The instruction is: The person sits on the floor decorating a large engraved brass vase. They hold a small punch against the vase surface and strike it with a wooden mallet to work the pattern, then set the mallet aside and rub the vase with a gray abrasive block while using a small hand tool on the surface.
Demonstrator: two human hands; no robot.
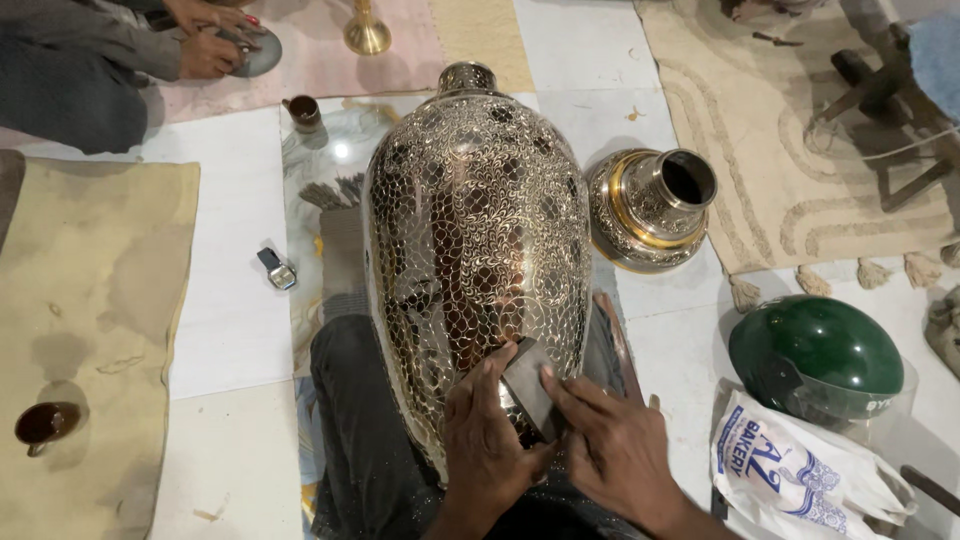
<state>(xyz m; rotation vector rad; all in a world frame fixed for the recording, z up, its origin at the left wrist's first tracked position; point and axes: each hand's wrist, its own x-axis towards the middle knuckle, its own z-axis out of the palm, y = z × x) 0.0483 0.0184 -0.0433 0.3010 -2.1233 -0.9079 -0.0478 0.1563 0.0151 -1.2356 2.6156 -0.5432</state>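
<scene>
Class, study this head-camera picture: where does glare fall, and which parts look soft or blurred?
Head view: bright glare spots on the floor tile and along the engraved metal vase; the green helmet shows a soft sheen; both hands, left and right, look slightly soft; edges bend a little.

Green helmet (815, 352) sits at the floor's right edge, a printed white bag (800, 478) just below it. Smaller brass vase (650, 208) lies mid-floor; brown cup (45, 423) rests at the left edge.
</scene>
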